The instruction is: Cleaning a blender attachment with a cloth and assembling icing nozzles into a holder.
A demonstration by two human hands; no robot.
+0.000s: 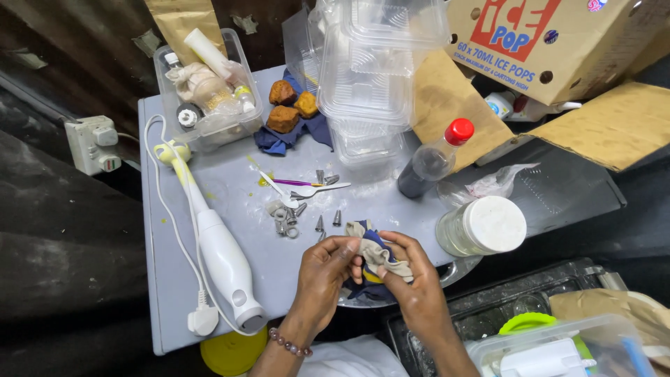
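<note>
head view: i see my left hand (326,264) and right hand (412,276) both pinched shut on a crumpled cloth (377,257), held above the near edge of the grey table (230,188), near small metal nozzles (289,218).

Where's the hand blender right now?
The white hand blender lies on the grey table, left of both hands, its plug near the front edge.

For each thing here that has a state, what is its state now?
Left hand: gripping the cloth.
Right hand: gripping the cloth.
Cloth: crumpled, held off the table.
Dark bottle: capped, tilted.
White-lidded jar: closed.
Hand blender: lying flat, unplugged.
Clear clamshell boxes: stacked.
</note>
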